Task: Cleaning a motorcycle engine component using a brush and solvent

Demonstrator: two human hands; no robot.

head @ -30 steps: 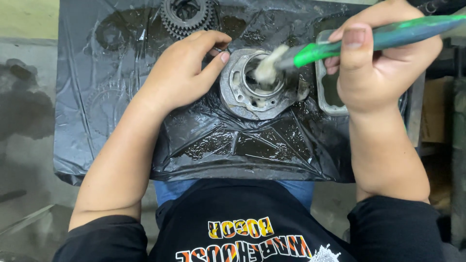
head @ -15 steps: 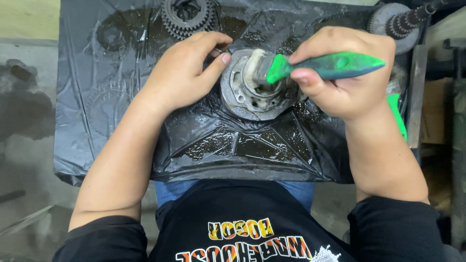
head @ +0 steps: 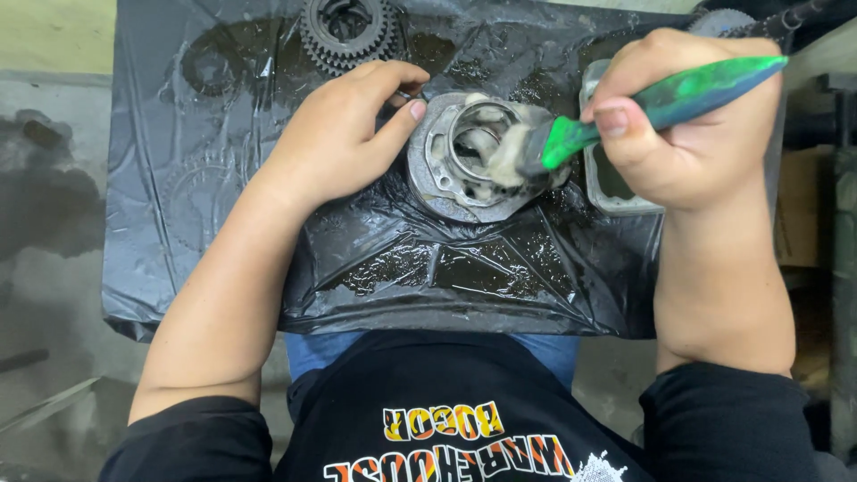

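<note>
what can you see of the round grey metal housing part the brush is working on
The round grey metal housing part is a flanged ring with a wide central bore and small holes round its rim. It lies flat on oily black plastic sheeting. Pale foamy paste smears its bore. The left hand steadies its left edge with the thumb; the green-handled brush, gripped by the right hand, presses its bristles into the bore.

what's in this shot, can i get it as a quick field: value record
surface: black plastic sheet, wet and oily
left hand: left hand steadies round metal housing at its rim
right hand: right hand grips green-handled brush
brush bristles: on the housing's bore, coated in pale foam
behind: gear cluster at the top of the sheet
right of housing: rectangular metal tray, partly hidden by the hand
</note>
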